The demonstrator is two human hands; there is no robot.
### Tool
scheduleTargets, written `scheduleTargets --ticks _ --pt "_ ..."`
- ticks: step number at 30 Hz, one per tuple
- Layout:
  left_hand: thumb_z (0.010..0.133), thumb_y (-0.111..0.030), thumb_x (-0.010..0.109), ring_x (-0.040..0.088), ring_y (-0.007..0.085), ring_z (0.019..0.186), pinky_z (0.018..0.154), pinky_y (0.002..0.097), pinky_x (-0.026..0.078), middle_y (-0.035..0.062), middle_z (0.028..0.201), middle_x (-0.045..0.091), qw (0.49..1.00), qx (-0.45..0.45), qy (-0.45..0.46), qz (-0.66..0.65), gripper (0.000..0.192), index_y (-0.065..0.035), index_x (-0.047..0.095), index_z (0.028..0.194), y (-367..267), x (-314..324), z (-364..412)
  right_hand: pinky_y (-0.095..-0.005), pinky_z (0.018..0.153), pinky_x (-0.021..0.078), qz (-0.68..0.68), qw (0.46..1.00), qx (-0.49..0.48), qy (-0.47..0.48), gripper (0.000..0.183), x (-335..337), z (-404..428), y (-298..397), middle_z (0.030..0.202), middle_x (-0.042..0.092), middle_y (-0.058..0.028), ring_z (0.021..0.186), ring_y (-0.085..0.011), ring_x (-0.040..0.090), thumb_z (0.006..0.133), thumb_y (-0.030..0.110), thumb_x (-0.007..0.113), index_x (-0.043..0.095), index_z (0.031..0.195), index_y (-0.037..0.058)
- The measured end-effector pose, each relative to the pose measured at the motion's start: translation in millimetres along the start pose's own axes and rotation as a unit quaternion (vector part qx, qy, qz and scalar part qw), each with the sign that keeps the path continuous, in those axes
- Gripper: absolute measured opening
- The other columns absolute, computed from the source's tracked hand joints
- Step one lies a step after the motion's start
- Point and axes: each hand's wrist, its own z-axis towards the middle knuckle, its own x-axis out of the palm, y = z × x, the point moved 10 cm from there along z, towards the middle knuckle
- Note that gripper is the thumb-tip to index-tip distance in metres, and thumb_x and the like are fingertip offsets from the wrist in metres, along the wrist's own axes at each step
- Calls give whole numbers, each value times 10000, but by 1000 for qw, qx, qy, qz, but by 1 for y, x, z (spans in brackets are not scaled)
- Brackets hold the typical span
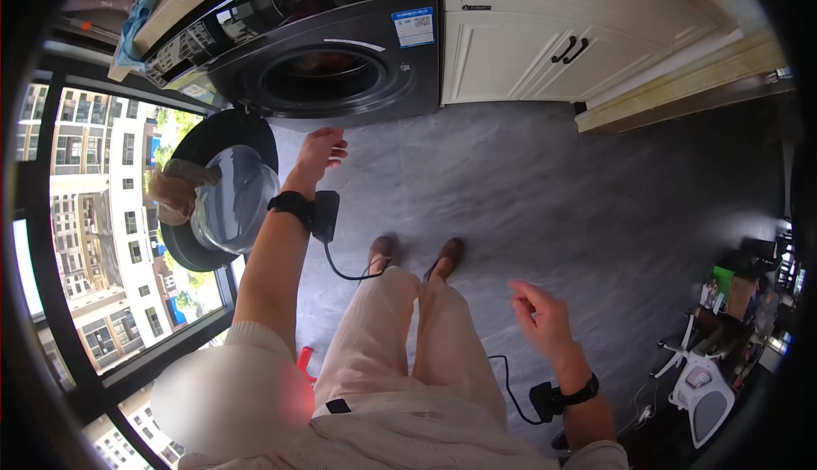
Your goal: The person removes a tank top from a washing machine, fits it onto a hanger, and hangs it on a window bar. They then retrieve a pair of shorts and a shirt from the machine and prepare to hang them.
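Note:
My left hand (323, 149) hangs in front of a black front-load washing machine (408, 81), its fingers loosely bent and nothing visible in them. Just above it in view is the round drum opening (324, 74), dark inside with something reddish-brown faintly showing. The washer's door (182, 144) is swung wide to the left, its clear glass bowl (233, 195) beside my left wrist. Over the grey floor (510, 195), my right hand (542, 317) is held out to the right of my legs, fingers loosely curled, touching nothing. Each wrist wears a strapped black device with a cable.
Cream cabinets (510, 55) with black handles adjoin the washer. Left of me is a large window (134, 227). A brownish object (172, 195), unclear in kind, shows by the door's glass. A grey-white office chair (702, 393) stands at right. Blue cloth (142, 20) hangs from the counter.

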Motion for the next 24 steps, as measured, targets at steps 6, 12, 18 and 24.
scheduleTargets --ticks 6,12,18,24 --pt "782 -140 537 570 150 627 500 288 427 40 792 585 993 37 -78 80 289 -91 534 1066 -37 -19 138 -277 556 480 25 993 118 -7 215 49 26 -65 756 606 -113 626 -199 601 775 26 570 584 989 37" --pt "825 -351 446 623 253 811 729 390 482 93 995 608 833 53 -145 531 422 -107 499 1165 -71 -50 287 -271 547 478 87 974 207 -37 216 120 37 -115 745 600 -117 621 -200 601 768 11 576 587 982 34" --pt "857 -403 435 579 247 946 805 345 457 51 1123 563 542 432 -224 686 409 -133 532 1148 -123 -28 339 -265 544 479 92 966 240 -33 204 167 54 -142 741 596 -122 614 -197 595 765 -4 583 582 969 18" --pt "847 -348 479 572 237 946 813 338 452 59 1125 562 553 436 -152 694 389 -118 526 1157 -118 -45 371 -265 537 473 82 964 253 -22 214 183 69 -155 739 592 -119 611 -193 593 754 -22 584 577 965 17"
